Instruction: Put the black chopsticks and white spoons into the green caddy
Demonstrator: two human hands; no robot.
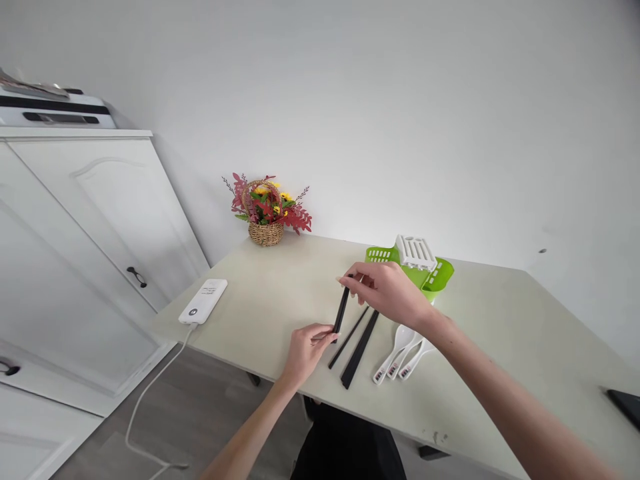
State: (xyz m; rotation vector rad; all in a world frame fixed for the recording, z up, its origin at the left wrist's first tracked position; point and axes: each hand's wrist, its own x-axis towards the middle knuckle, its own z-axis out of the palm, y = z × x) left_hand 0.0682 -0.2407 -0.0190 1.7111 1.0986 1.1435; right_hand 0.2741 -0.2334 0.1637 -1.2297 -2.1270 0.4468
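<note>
Between my two hands are black chopsticks (342,309), held tilted above the table. My left hand (307,350) pinches their lower end, and my right hand (383,287) grips the upper end. How many sticks are in my fingers I cannot tell. Just right of them, a single black chopstick (349,338) lies on the table beside a bundle of black chopsticks (361,350). Several white spoons (395,353) rest to the right of the bundle, partly under my right forearm. Behind my right hand stands a green slotted utensil holder (440,275), topped by a white slotted piece (417,253).
A wicker basket of artificial flowers (266,233) stands at the table's back left. A white power bank (203,301) with a white cable (150,387) hanging off the edge lies at the left. A black object (625,405) sits far right. A white cabinet (100,220) adjoins the left.
</note>
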